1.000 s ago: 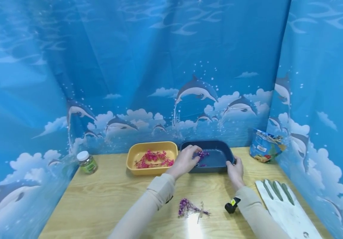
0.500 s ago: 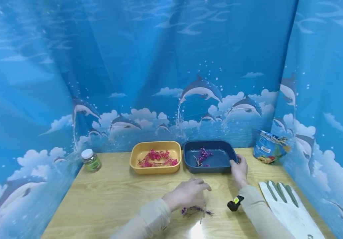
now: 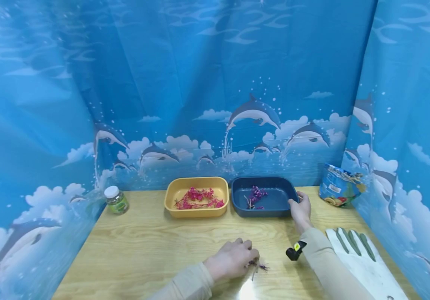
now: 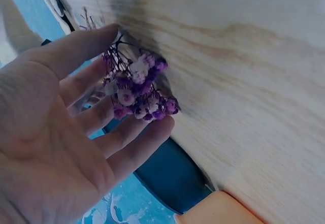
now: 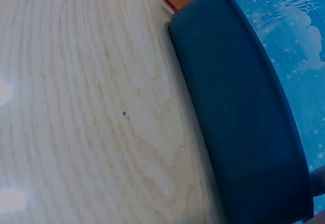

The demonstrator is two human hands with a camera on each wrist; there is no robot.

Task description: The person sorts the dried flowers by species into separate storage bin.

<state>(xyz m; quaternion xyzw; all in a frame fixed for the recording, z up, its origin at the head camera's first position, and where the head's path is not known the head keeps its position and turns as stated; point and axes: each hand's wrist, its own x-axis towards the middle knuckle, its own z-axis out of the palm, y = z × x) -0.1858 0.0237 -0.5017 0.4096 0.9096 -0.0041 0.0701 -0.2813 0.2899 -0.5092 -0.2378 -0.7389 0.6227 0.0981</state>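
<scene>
My left hand [image 3: 233,259] is low over the table's front, its fingers curled round a small bunch of purple dried flowers. The left wrist view shows the purple and pale blossoms [image 4: 136,89] between thumb and fingers, with thin stems behind. In the head view the hand covers the blossoms, and only the stems [image 3: 261,266] stick out to its right. My right hand [image 3: 301,210] grips the right end of a dark blue tray [image 3: 263,213]. Inside that tray, toward its left, lies a purple flower sprig [image 3: 255,195].
A yellow tray [image 3: 196,213] with pink dried flowers [image 3: 200,198] stands left of the blue one. A white-lidded jar [image 3: 116,201] is at the far left. On the right are a blue snack bag [image 3: 338,185] and a white-and-green glove [image 3: 364,262]. A tiny purple bit [image 5: 125,114] lies on the table.
My left hand has come back from the blue tray, leaving a purple sprig in it, and moved down to the flowers on the table. The right hand has stayed on the tray.
</scene>
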